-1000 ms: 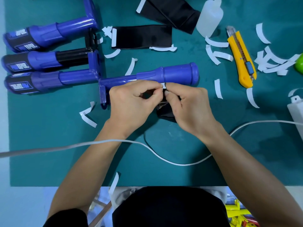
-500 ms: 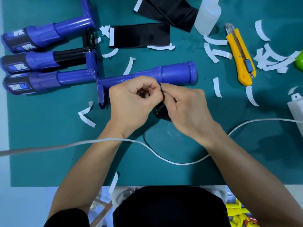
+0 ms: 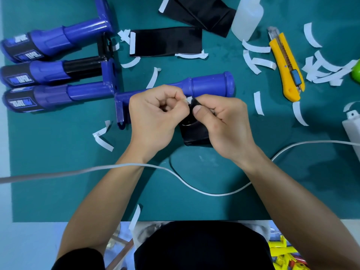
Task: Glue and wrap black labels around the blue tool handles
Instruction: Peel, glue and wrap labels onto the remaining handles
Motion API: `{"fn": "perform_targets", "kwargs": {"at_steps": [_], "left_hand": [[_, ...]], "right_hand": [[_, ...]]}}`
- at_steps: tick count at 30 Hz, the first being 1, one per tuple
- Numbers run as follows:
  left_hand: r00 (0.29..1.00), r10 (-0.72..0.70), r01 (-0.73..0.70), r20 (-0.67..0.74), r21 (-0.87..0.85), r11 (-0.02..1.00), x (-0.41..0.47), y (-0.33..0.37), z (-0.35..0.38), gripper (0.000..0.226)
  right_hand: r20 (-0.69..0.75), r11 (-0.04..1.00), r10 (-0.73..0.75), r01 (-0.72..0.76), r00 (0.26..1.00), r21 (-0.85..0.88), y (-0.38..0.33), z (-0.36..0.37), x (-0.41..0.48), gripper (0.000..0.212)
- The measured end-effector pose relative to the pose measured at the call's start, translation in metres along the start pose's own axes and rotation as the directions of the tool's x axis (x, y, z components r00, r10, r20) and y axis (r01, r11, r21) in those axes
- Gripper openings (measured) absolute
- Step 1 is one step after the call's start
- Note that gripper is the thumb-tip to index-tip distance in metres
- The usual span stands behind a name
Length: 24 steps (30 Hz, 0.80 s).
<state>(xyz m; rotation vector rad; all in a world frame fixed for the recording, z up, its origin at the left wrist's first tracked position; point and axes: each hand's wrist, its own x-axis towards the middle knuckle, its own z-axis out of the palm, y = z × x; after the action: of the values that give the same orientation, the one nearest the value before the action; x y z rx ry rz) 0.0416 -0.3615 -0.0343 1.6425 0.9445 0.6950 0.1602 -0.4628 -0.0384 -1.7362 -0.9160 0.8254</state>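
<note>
Pinching a small white backing tab (image 3: 188,99) between thumb and fingertips, the left hand (image 3: 155,117) is curled into a loose fist, its grip meeting the right hand (image 3: 224,123), which is clenched on the black label (image 3: 194,133) with the thumb pressed on top. Both hands hover knuckle to knuckle just in front of the bare blue tool handle (image 3: 210,84) lying crosswise on the teal tabletop (image 3: 58,182), forearms angling in from the near edge over a white cable (image 3: 194,189). Three already wrapped handles (image 3: 48,71) lie at far left, spare black labels (image 3: 165,43), a glue bottle (image 3: 246,18) and a yellow utility knife (image 3: 286,63) farther back, with white paper strips (image 3: 259,103) scattered around.
</note>
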Motion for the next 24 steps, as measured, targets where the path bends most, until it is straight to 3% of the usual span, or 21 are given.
{"fn": "perform_targets", "kwargs": {"at_steps": [5,11,15,19,24], "left_hand": [[0.999,0.023,-0.023,-0.041,-0.005,1.000,0.001,0.001,-0.003,0.029],[0.997,0.073,-0.073,-0.037,0.025,0.997,-0.006,0.008,0.000,0.020],[0.998,0.042,-0.041,-0.043,0.033,0.999,-0.004,0.006,0.000,0.023],[0.999,0.001,-0.001,-0.033,-0.009,1.000,-0.001,0.004,-0.001,0.025],[1.000,-0.017,0.017,-0.021,-0.021,1.000,-0.001,0.003,-0.001,0.029]], "right_hand": [[-0.047,1.000,0.010,-0.009,0.999,0.007,-0.003,-0.004,0.003,0.050],[-0.086,0.963,-0.136,0.111,0.987,-0.245,-0.003,-0.001,-0.007,0.024],[-0.117,0.903,-0.254,0.192,0.960,-0.384,-0.004,0.003,-0.008,0.021],[-0.098,0.972,-0.108,0.084,0.989,-0.220,-0.001,0.002,-0.006,0.024],[-0.103,1.000,-0.025,0.026,0.994,0.014,-0.002,-0.001,-0.002,0.025]]}}
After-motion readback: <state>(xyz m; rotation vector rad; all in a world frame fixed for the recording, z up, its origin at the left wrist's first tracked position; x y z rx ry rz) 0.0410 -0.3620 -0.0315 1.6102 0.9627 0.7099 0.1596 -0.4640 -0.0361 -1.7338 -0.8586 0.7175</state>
